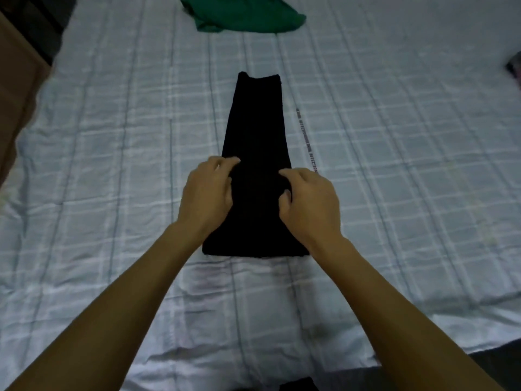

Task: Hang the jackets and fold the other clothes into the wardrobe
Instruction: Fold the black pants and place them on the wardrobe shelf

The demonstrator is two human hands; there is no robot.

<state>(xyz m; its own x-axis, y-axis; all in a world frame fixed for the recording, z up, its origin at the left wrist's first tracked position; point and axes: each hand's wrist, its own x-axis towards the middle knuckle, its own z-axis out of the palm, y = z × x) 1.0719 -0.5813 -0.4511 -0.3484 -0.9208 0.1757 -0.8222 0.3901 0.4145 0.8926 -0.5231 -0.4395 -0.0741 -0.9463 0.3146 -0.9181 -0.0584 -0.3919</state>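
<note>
Left hand, right hand — black garment pinched between.

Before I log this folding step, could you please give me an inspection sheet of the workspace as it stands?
Surface: bed under a pale checked sheet, wrinkled, with a line of printed lettering.
Job's things: black garment folded into a long narrow strip, lying flat mid-bed; green garment crumpled at the far edge.
Clutter: dark item at the right edge, too blurred to identify.
Grips: left hand and right hand, fingers curled, each pinching the black garment at its sides near the middle.
Cables: nothing seen.
Surroundings: brown furniture at the left; dim light.
</note>
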